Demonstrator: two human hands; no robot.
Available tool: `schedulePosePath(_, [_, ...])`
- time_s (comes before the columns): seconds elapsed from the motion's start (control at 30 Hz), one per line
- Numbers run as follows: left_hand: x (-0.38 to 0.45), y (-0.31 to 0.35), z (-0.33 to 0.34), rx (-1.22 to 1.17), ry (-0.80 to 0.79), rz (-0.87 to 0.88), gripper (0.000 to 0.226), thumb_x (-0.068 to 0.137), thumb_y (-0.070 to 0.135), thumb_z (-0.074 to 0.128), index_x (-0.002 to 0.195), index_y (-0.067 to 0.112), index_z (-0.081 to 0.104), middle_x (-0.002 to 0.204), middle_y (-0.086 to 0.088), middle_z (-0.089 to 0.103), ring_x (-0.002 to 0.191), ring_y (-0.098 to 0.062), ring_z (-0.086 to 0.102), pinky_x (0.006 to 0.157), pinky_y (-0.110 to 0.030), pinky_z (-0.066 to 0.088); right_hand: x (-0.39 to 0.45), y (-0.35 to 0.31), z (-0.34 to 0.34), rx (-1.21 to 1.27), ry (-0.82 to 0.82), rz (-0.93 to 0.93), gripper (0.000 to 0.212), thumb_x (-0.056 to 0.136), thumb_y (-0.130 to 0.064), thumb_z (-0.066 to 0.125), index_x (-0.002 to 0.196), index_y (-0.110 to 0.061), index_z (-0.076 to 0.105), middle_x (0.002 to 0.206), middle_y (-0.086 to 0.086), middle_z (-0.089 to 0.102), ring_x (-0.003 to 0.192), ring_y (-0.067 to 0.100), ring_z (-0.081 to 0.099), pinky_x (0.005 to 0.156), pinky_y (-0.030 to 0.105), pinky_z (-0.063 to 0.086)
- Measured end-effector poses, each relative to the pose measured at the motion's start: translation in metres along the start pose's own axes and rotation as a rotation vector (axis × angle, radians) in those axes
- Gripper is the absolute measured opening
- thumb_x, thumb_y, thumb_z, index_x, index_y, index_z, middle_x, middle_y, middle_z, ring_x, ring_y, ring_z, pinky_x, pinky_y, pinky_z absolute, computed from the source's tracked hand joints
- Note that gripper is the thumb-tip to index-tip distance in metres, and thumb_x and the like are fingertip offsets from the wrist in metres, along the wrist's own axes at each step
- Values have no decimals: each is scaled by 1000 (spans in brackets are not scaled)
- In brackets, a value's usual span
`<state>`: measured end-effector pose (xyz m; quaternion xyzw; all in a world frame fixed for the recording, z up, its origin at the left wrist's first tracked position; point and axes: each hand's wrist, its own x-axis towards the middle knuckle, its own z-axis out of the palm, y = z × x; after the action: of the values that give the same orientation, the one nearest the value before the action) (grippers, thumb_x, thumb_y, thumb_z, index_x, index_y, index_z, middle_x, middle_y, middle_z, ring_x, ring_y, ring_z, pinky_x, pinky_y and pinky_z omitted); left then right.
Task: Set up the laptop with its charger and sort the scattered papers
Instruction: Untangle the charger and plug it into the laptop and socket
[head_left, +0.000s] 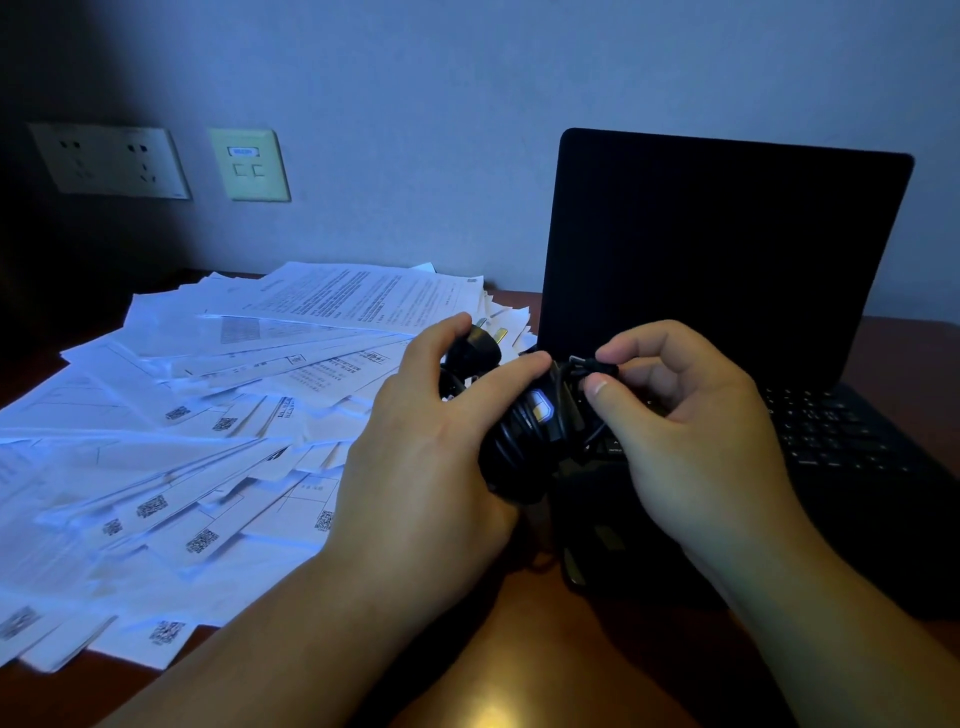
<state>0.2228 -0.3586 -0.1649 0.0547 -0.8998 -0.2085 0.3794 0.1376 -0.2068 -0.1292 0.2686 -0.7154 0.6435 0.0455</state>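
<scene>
Two hands over the desk (519, 691), both busy on one black charger (524, 431). Left hand (431, 441) wrapped round the coiled cable bundle, fingers curled, thumb laid across the top; the wall plug (475, 345) sticking up past the fingertips, brass prongs pointing toward the wall. Right hand (691, 436) pinching the small barrel connector (597, 368) between thumb and forefinger, other fingers loosely curled. Thin lead running from connector back into the bundle. Charger held just in front of the laptop's left edge, above the desk, between laptop and papers.

Laptop (727, 249) open, right of centre, screen dark, upright and tilted slightly back; keyboard (831, 431) partly visible beyond the right hand. Contact between charger and laptop: cannot tell.

Papers (208, 415) fanned and overlapping across the left half of the desk, many sheets, printed text and QR-type codes showing, far edge near the wall, right edge close to the laptop's hinge side.

On the wall, far left: power socket panel (111, 163); beside it a cream data-port plate (249, 165). Dim bluish light; near-left sheets blurred.
</scene>
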Motion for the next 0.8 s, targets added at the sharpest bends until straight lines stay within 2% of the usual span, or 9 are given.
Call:
schedulePosePath(0.2, [0, 1, -1, 10, 3, -20, 92, 62, 35, 93, 139, 56, 46, 157, 13, 27, 131, -21, 54, 81, -36, 56, 0, 0, 0, 27, 12, 19, 20, 90, -2, 69, 84, -21, 66, 85, -1, 75, 74, 16, 75, 58, 31, 61])
schedulePosePath(0.33, [0, 1, -3, 13, -7, -10, 92, 60, 33, 94, 138, 54, 49, 158, 12, 27, 131, -22, 55, 81, -37, 56, 3, -3, -2, 24, 28, 32, 16, 88, -6, 70, 75, -16, 71, 80, 10, 74, 79, 27, 73, 71, 46, 62])
schedulePosePath(0.4, [-1, 2, -4, 12, -32, -20, 99, 52, 36, 95, 138, 55, 48, 158, 13, 26, 130, -22, 55, 80, -39, 57, 5, -2, -3, 35, 19, 84, 13, 87, -7, 70, 76, -14, 73, 80, 11, 74, 79, 29, 73, 73, 48, 61])
schedulePosePath(0.47, [0, 2, -5, 11, -52, -30, 105, 44, 40, 94, 138, 55, 48, 157, 13, 27, 128, -23, 56, 78, -40, 57, 6, -2, -3, 52, -7, 147, 10, 87, -7, 70, 79, -13, 73, 82, 11, 75, 81, 30, 73, 74, 46, 60])
schedulePosePath(0.53, [0, 2, -5, 17, -54, -30, 101, 46, 42, 92, 138, 54, 50, 157, 11, 29, 128, -24, 56, 78, -40, 56, 6, -2, -3, 110, -23, 214, 12, 88, -2, 69, 83, -13, 72, 86, 13, 76, 82, 30, 74, 69, 39, 61])
schedulePosePath(0.67, [0, 2, -5, 43, -46, -20, 94, 52, 42, 90, 138, 53, 51, 155, 11, 30, 126, -26, 55, 76, -41, 56, 9, -2, -6, 250, -59, 329, 26, 89, 10, 64, 95, -13, 75, 87, 9, 76, 75, 15, 74, 59, 19, 55])
schedulePosePath(0.8, [1, 4, -6, 75, -37, -6, 84, 61, 45, 89, 136, 53, 53, 153, 10, 34, 122, -28, 55, 73, -46, 58, 10, -1, -8, 220, -93, 357, 29, 85, 12, 67, 91, -15, 77, 84, 3, 76, 78, 14, 75, 62, 17, 55])
